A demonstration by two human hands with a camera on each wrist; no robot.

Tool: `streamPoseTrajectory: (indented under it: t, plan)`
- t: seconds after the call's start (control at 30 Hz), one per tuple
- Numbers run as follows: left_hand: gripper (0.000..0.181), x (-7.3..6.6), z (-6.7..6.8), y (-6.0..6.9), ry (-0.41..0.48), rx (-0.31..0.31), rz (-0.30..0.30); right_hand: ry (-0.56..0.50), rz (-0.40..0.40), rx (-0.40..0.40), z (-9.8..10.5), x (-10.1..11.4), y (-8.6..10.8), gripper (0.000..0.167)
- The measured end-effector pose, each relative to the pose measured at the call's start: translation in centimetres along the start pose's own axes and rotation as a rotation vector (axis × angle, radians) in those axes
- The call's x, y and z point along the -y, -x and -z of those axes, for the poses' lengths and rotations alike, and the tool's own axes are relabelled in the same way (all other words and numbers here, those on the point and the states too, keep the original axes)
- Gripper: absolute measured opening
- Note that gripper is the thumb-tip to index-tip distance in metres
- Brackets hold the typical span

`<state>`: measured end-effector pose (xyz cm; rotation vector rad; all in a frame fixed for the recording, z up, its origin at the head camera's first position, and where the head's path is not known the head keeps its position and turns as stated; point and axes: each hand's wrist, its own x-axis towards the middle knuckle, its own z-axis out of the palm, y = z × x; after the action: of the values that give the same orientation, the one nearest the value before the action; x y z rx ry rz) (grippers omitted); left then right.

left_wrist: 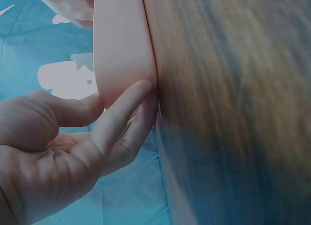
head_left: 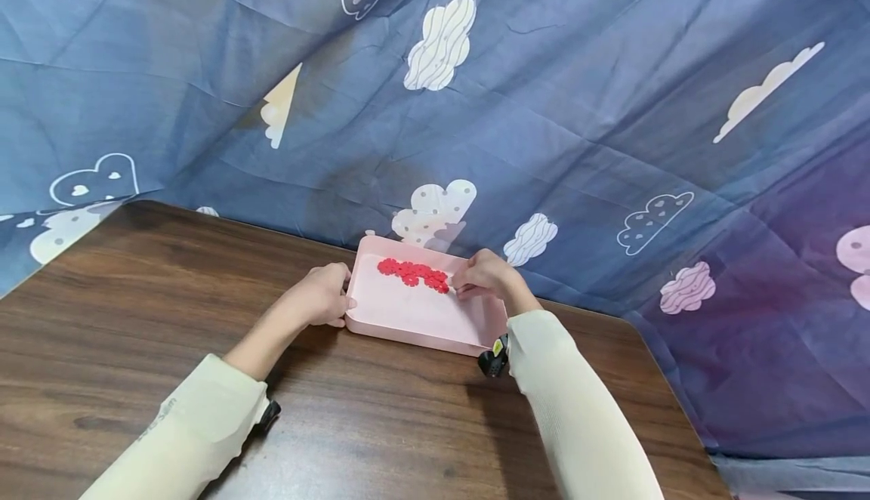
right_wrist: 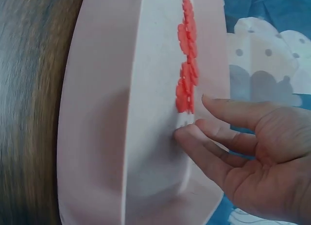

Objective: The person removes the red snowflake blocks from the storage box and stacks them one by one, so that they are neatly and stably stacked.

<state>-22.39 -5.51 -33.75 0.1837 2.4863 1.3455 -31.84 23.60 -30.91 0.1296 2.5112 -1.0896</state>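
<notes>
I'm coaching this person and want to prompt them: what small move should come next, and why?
Probably have the right hand ease toward the nearest of the red pieces and pinch it: thumb and fingertips stand apart just beside that end, while the left hand grips the opposite end of the pink tray, which should help steady it.

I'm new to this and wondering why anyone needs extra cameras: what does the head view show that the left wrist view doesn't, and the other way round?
Only the head view shows the red pieces, the inside floor of the pink tray they lie in, and the pale sleeves.

Only the left wrist view shows the palm side of the left hand.

Both show the tray, the left hand, at least part of the right hand, the wooden table and the blue cloud-patterned cloth.
</notes>
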Motion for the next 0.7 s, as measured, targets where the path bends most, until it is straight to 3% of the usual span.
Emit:
streamPoseTrajectory:
  t: [0.17,0.33,0.5,0.7]
  plan:
    - [0.037,0.0,0.0,-0.1,-0.002,0.002,0.025,0.013,-0.052,-0.029,-0.8,0.4,-0.8,0.017]
    - [0.036,-0.1,0.0,-0.1,-0.006,0.001,0.028,0.157,-0.092,-0.105,-1.4,0.7,-1.4,0.034]
    - [0.033,-0.1,0.0,-0.1,-0.014,-0.005,0.022,0.274,-0.09,-0.148,-1.7,0.5,-1.7,0.032]
    - [0.032,0.0,0.0,-0.1,0.009,-0.007,0.025,0.255,-0.061,-0.138,-1.9,0.3,-1.6,0.032]
